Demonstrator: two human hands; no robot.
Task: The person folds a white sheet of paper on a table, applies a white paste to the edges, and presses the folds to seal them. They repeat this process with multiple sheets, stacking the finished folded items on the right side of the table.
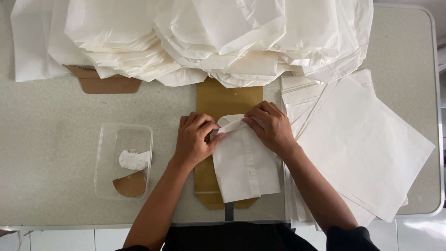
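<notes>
Folded white paper bag [244,162] lying on brown cardboard strip [218,100], centre of table [46,116]. Left hand [194,139] curled, fingertips pinching the bag's top left fold. Right hand [272,125] curled too, fingertips pressing the top flap down. Likely light, thin, limp; probably creases and tears easily, so best gripped at folded edges, where layers double. Flat sheets [367,144] stacked right, finished bags [209,37] piled behind, plastic tub [104,139] of white paste left.
</notes>
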